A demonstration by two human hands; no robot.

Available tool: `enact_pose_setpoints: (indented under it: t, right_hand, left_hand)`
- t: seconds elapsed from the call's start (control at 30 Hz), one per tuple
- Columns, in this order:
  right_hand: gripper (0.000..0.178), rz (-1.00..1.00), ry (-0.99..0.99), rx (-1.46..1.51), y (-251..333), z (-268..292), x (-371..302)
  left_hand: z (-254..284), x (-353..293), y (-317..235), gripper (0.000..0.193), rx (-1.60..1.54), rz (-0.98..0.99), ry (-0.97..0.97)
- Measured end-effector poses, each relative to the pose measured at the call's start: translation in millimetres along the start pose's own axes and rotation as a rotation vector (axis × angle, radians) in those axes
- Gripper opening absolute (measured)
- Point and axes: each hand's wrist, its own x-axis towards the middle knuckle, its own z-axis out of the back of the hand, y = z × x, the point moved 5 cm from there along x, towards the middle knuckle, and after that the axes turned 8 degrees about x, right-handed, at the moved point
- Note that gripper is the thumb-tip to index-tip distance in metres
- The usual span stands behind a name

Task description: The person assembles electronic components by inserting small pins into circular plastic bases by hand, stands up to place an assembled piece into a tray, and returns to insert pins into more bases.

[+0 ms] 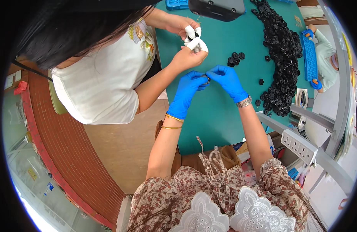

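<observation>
Both my hands wear blue gloves and meet over the green table. Between their fingertips is a small dark round piece (205, 79), its detail too small to make out. My left hand (189, 88) is closed on it from the left. My right hand (229, 82) pinches at its right side, thumb and forefinger together. Just beyond my right hand lies a small group of black round pieces (233, 59). Single black pieces lie to the right, near a long heap of similar black round pieces (281, 58).
A co-worker at the left, in white finger covers (194, 38), handles a small dark piece. The green table (209, 123) has a black device (217, 8) over its far edge. At the right are a blue tray (310, 58) held by another person, and a power strip (299, 146) on a grey frame.
</observation>
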Motion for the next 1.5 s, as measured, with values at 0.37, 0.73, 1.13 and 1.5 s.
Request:
enact_pose_setpoints:
  t: [0.37, 0.73, 1.13, 1.5]
  right_hand:
    - [0.028, -0.105, -0.070, 0.287, -16, 9, 2]
    - [0.028, -0.169, -0.144, 0.364, -26, 23, -7]
    - [0.029, -0.224, -0.159, 0.373, -46, 28, -15]
    - [0.029, -0.217, -0.167, 0.337, -45, 24, -23]
  left_hand:
    - [0, -1, -5, 0.019, -0.114, 0.010, 0.008]
    - [-7, -6, -2, 0.017, -0.149, 0.022, 0.009]
    - [2, 5, 11, 0.018, -0.185, 0.004, -0.150]
    - [2, 5, 11, 0.021, -0.147, -0.032, -0.182]
